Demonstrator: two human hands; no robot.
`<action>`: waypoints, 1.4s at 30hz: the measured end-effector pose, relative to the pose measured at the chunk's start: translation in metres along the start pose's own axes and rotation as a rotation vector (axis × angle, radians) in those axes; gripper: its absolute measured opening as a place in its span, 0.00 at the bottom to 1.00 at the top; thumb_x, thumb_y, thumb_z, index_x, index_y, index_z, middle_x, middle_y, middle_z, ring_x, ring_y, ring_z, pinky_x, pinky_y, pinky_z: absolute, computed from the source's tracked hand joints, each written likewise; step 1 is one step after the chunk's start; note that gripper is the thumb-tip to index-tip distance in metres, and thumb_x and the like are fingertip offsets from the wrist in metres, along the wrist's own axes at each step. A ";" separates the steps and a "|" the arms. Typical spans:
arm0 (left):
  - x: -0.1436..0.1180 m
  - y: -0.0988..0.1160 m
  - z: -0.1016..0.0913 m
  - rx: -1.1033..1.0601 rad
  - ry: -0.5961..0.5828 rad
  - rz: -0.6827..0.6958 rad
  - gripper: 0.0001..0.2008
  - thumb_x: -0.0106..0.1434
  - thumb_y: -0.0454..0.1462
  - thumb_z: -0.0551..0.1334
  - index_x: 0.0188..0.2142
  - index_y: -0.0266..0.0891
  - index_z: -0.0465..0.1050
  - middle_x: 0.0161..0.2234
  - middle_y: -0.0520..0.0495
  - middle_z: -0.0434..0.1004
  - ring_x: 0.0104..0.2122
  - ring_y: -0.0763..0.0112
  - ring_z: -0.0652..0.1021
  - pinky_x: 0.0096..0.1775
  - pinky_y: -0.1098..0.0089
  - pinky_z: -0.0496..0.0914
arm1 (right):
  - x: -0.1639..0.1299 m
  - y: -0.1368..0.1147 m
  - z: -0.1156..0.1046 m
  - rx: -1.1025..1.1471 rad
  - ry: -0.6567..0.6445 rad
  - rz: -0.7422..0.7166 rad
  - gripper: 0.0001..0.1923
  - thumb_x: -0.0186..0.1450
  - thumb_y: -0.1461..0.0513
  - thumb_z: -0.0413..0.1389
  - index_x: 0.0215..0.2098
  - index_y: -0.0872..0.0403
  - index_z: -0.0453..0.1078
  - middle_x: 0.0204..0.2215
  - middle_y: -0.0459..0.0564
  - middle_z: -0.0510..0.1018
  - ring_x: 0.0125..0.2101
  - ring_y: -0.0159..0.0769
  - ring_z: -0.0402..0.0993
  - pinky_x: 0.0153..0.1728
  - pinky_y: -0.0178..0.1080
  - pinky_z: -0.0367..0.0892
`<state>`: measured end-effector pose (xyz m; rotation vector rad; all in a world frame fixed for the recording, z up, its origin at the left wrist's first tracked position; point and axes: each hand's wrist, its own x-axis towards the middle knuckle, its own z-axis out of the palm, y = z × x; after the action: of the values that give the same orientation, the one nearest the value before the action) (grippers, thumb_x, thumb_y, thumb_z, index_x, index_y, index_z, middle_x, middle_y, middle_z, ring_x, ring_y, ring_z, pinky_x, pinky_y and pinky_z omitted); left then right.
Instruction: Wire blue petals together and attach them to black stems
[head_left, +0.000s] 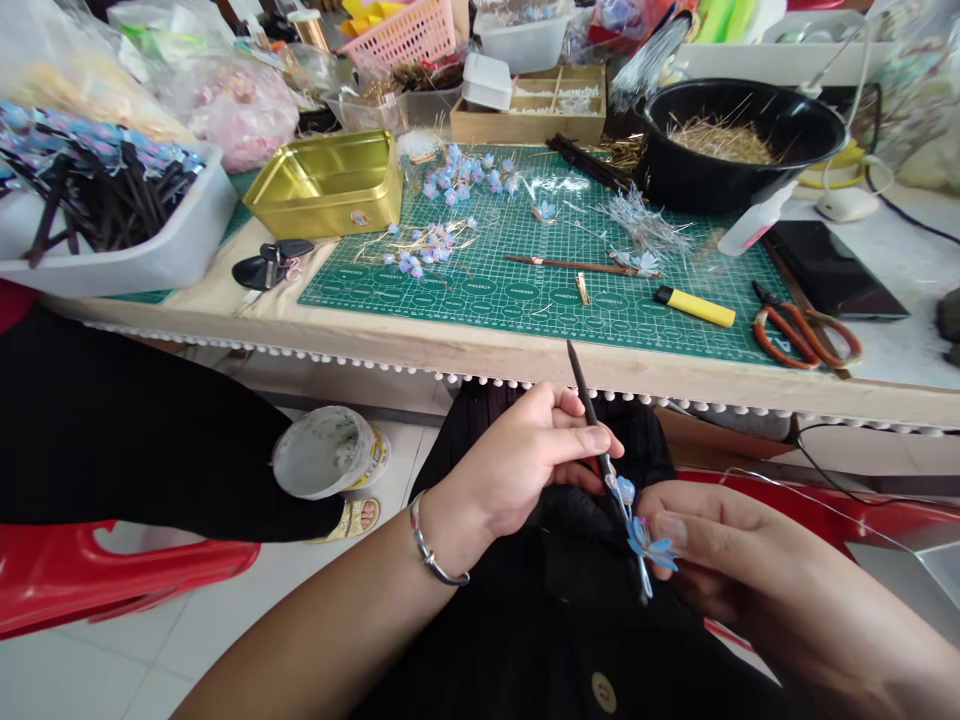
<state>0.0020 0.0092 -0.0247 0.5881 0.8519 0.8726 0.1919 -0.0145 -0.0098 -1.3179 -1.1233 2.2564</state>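
Observation:
My left hand (551, 440) pinches a dark hair stick (581, 385) between thumb and fingers, its pointed end up toward the table. Blue flowers (646, 540) sit at the stick's lower end. My right hand (712, 545) is closed on these flowers with thumb and forefinger; its other fingers are partly hidden beneath. Both hands are over my lap, in front of the table edge. On the green cutting mat (495, 305) ahead lie a brown stick (555, 264) with a pale flower, a small gold hair clip (583, 288) and bunches of blue-purple flowers (424, 250).
Orange-handled scissors (806, 335), a yellow lighter (697, 306) and a phone (832, 270) lie at the right. Behind stand a black basin (739, 190) and a gold tin (330, 185). A white tub (180, 225) holds dark sticks. Another person's leg (150, 430) is at left.

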 end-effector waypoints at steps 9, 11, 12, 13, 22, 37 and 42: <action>0.000 0.000 -0.001 -0.001 -0.010 0.004 0.12 0.60 0.27 0.61 0.34 0.39 0.56 0.29 0.50 0.77 0.26 0.75 0.77 0.27 0.75 0.71 | 0.000 0.003 -0.004 -0.015 -0.017 0.026 0.20 0.60 0.47 0.61 0.25 0.55 0.71 0.20 0.42 0.60 0.20 0.27 0.47 0.20 0.33 0.41; 0.001 0.000 -0.001 0.000 -0.013 0.009 0.12 0.60 0.27 0.61 0.34 0.39 0.56 0.29 0.50 0.76 0.26 0.75 0.77 0.27 0.75 0.71 | 0.001 0.003 -0.004 -0.023 -0.025 0.014 0.19 0.61 0.48 0.60 0.25 0.55 0.71 0.19 0.41 0.60 0.20 0.27 0.46 0.20 0.33 0.41; 0.001 0.001 -0.001 0.000 -0.013 0.009 0.12 0.60 0.27 0.61 0.34 0.39 0.56 0.29 0.50 0.76 0.26 0.75 0.77 0.27 0.75 0.71 | 0.001 0.003 -0.004 -0.027 -0.031 0.009 0.19 0.61 0.48 0.60 0.24 0.54 0.71 0.19 0.41 0.59 0.19 0.27 0.46 0.19 0.33 0.41; 0.001 0.001 -0.001 0.002 -0.013 0.010 0.12 0.60 0.27 0.61 0.34 0.39 0.57 0.29 0.50 0.76 0.26 0.75 0.77 0.27 0.75 0.71 | 0.002 0.003 -0.004 -0.035 -0.034 0.007 0.19 0.61 0.48 0.60 0.24 0.54 0.70 0.18 0.40 0.58 0.19 0.27 0.46 0.19 0.33 0.41; 0.001 0.000 0.001 0.015 -0.008 0.020 0.12 0.60 0.27 0.61 0.34 0.40 0.57 0.29 0.50 0.76 0.26 0.74 0.77 0.27 0.74 0.71 | 0.003 0.002 -0.006 -0.112 -0.022 0.029 0.20 0.61 0.47 0.59 0.23 0.54 0.69 0.18 0.41 0.58 0.19 0.27 0.45 0.19 0.34 0.40; 0.001 0.001 0.005 0.034 -0.004 0.044 0.13 0.59 0.28 0.63 0.33 0.40 0.57 0.29 0.51 0.76 0.26 0.74 0.77 0.25 0.76 0.72 | 0.000 0.003 -0.006 -0.157 0.015 0.059 0.20 0.59 0.47 0.61 0.23 0.53 0.68 0.17 0.40 0.57 0.20 0.28 0.46 0.21 0.34 0.43; 0.003 0.000 0.006 0.024 0.029 0.064 0.14 0.58 0.29 0.64 0.32 0.40 0.57 0.28 0.52 0.74 0.26 0.73 0.77 0.25 0.74 0.72 | 0.001 0.004 -0.007 -0.150 0.008 0.045 0.20 0.59 0.46 0.60 0.26 0.54 0.69 0.21 0.42 0.60 0.23 0.30 0.50 0.24 0.34 0.48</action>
<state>0.0082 0.0107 -0.0223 0.6282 0.8750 0.9318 0.1982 -0.0134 -0.0154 -1.4211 -1.2951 2.2328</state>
